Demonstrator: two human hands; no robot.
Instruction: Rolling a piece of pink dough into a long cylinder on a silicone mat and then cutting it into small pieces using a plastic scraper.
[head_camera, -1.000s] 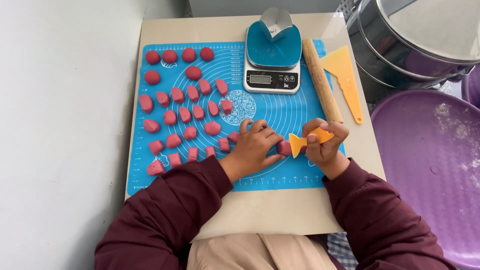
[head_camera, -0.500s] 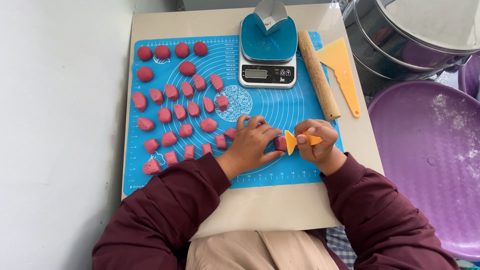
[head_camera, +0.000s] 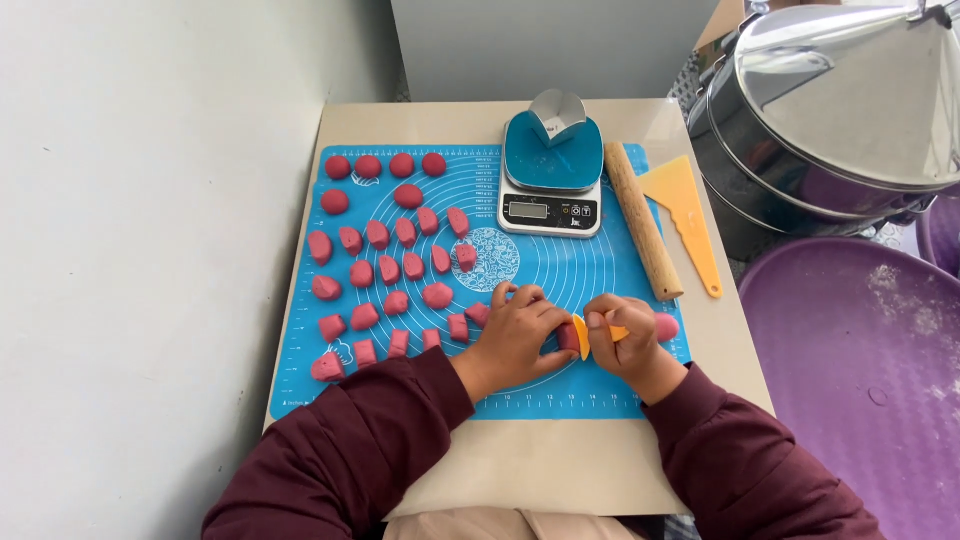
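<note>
Near edge of blue mat (head_camera: 600, 395): right hand (head_camera: 625, 345), fingers clamped on small orange cutter (head_camera: 583, 336), blade upright. Left hand (head_camera: 515, 335), fingers curled down on pink dough strip (head_camera: 568, 335), just left of blade; strip's long axis runs left-right, far end (head_camera: 665, 327) beyond right hand. Farther: cut pieces (head_camera: 400, 270), scale (head_camera: 551, 175), rolling pin (head_camera: 643, 221), desk (head_camera: 520, 470).

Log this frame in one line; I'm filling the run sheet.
left hand: steadies pink dough | right hand: holds orange cutter | on blue mat
</note>
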